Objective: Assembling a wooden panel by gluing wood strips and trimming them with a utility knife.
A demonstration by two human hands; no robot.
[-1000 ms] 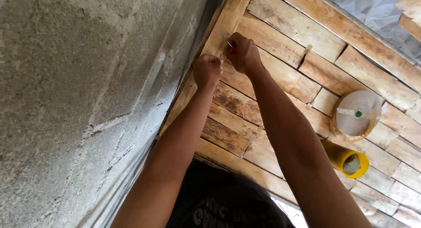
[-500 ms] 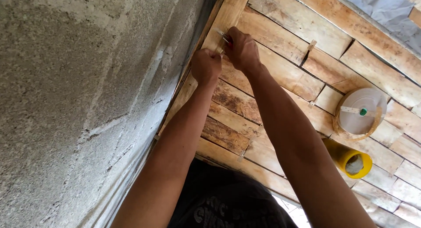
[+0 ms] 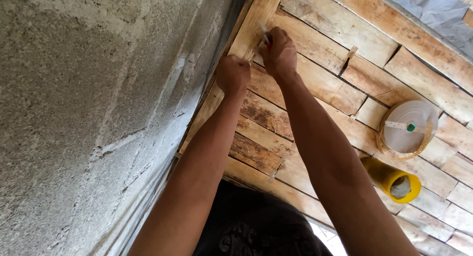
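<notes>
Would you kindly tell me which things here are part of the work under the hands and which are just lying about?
In hand:
- left hand, closed in a fist
- right hand, gripping a small red-tipped tool
- pale wooden edge plank by the rough grey wall

Lying about:
- round white spool
- yellow cylindrical container

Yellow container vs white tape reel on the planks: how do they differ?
The yellow container is a tube lying on its side, its open mouth showing grey contents; the white tape reel is a flat disc lying face up. The yellow container is bright yellow; the white tape reel is off-white with a small green centre and a loose tan strip curling round its edge. Both rest on the wooden planks, apart from the person's hands.
</notes>
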